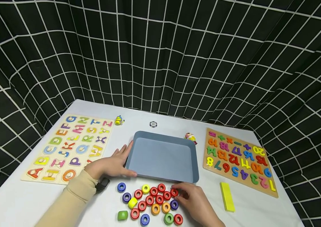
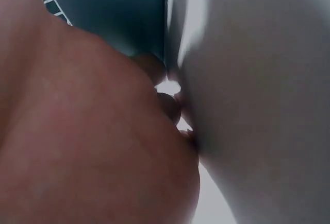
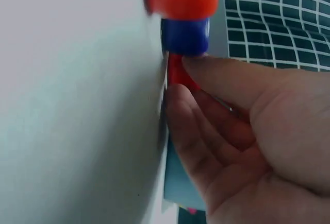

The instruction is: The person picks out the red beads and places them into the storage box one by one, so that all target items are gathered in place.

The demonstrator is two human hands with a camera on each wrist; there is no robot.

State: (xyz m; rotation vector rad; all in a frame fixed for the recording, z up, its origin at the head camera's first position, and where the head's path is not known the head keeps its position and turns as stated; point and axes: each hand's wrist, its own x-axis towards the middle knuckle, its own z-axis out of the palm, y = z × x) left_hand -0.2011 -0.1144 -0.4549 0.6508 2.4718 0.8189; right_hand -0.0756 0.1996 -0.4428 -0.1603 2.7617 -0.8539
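Observation:
A shallow grey-blue tray (image 1: 161,157) lies in the middle of the white table. My left hand (image 1: 114,165) rests against its left side, fingers stretched along the rim and thumb at the near left corner. In front of the tray is a loose group of ring-shaped beads in red, blue, yellow, orange and green. At the group's right side my right hand (image 1: 193,200) pinches a red bead (image 1: 174,192) between thumb and fingers. The right wrist view shows that red bead (image 3: 180,72) partly hidden by the fingers, beyond a blue bead (image 3: 185,36).
A letter puzzle board (image 1: 85,130) lies left, a number puzzle board (image 1: 241,162) right. One yellow block (image 1: 227,197) sits near the right hand. Behind the tray are a small yellow figurine (image 1: 119,120), a round chip (image 1: 153,124) and another figurine (image 1: 190,137).

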